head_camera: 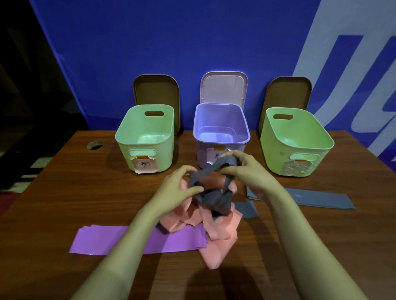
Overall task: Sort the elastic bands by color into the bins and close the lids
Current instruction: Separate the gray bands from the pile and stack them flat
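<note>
Pinching a tangled grey band (214, 200) between them, the left grip (176, 190) and the right grip (246, 173) work above the middle of the wooden surface (62, 188). The left grip curls its thumb and fingers round the lower bunch of the band; the right grip, a little farther and higher, pinches a loop of it just in front of the purple bin (222, 119). Under the held band lies a crumpled heap of salmon-pink bands (213, 229), which spreads toward the near side. A purple band (103, 239) lies flat on the near left, partly beneath the left forearm, with its right end touching the pink heap. Another grey band (321, 199) lies flat on the right, well apart from the purple one, and a shorter grey strip (248, 209) sticks out beside the heap.

Three bins stand in a row at the far side, all open. The left green bin (125, 154) carries a paper label on its front, the purple bin stands in the middle, and the right green bin (271, 140) is on the right. No band shows inside any of them. Behind each a lid leans upright against the blue wall (176, 32): a brown lid (156, 94) at the left, a pink lid (224, 86) in the middle and a second brown lid (288, 92) at the right
</note>
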{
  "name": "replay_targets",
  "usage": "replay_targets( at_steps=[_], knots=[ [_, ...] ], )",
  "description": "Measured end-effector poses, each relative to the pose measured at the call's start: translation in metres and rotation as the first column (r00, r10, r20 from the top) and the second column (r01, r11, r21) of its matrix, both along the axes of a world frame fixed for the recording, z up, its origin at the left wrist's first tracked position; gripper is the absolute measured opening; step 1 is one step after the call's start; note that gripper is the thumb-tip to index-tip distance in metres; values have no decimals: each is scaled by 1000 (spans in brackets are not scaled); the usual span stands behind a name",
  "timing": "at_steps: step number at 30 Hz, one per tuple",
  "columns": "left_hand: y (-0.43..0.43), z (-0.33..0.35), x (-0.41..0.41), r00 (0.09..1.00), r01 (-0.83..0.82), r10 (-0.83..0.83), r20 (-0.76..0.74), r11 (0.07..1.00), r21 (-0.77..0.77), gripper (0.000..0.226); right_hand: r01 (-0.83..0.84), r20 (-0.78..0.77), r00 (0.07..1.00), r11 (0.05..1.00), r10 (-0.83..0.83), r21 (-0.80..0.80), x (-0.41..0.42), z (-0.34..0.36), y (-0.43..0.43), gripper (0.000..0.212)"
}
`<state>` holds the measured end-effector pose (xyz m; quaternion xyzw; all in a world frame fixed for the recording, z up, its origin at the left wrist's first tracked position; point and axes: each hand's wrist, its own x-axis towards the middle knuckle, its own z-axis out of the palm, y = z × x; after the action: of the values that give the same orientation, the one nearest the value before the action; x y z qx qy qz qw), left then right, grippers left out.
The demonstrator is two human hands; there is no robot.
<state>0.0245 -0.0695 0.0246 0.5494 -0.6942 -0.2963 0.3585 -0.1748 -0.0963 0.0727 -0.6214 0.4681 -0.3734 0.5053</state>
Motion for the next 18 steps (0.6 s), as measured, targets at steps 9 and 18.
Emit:
replay_targets(
  at_steps=[9, 18],
  knots=[
    [-4, -3, 1, 885, 7, -105, 453, 977, 213, 110, -30, 373, 928, 997, 1, 72, -2, 10, 6, 15],
    [-13, 12, -28, 874, 233, -77, -480, 933, 274, 52, -58, 601, 795, 976, -83, 212, -11, 15, 1, 28]
  ],
)
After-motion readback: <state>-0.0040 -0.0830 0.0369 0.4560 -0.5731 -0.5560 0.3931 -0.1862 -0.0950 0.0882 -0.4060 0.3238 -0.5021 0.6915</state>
